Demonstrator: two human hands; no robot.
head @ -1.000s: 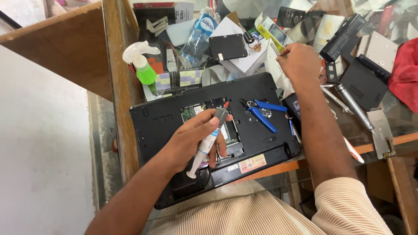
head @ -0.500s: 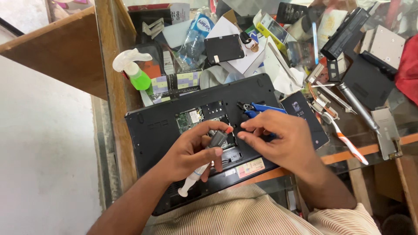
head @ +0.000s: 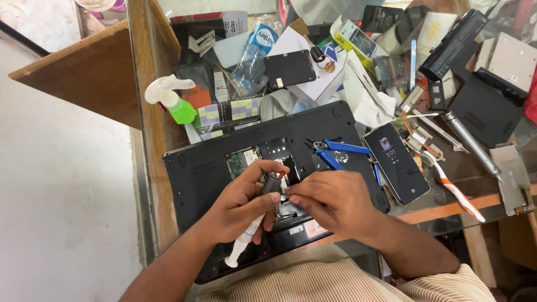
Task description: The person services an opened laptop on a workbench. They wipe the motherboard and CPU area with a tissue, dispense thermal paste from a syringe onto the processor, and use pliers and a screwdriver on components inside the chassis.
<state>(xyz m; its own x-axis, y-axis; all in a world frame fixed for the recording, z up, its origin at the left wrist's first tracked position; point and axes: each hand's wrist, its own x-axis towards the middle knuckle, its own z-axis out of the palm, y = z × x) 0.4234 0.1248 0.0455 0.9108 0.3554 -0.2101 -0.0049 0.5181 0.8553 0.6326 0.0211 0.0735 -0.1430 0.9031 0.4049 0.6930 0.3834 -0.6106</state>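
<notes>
Cluttered wooden-framed, glass-topped workbench (head: 146, 84) in daylight.
Pale concrete floor (head: 61, 212) runs along its left edge; a wooden shelf board (head: 78, 78) juts out there.

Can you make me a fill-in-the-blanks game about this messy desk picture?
1. The left hand holds a white ____ over the open black laptop.
2. The pliers lying on the laptop have ____ handles.
3. The spray bottle at the desk's edge has a ____ body.
4. Right of the laptop lies a phone with its screen ____.

Missing words: syringe; blue; green; lit
</notes>
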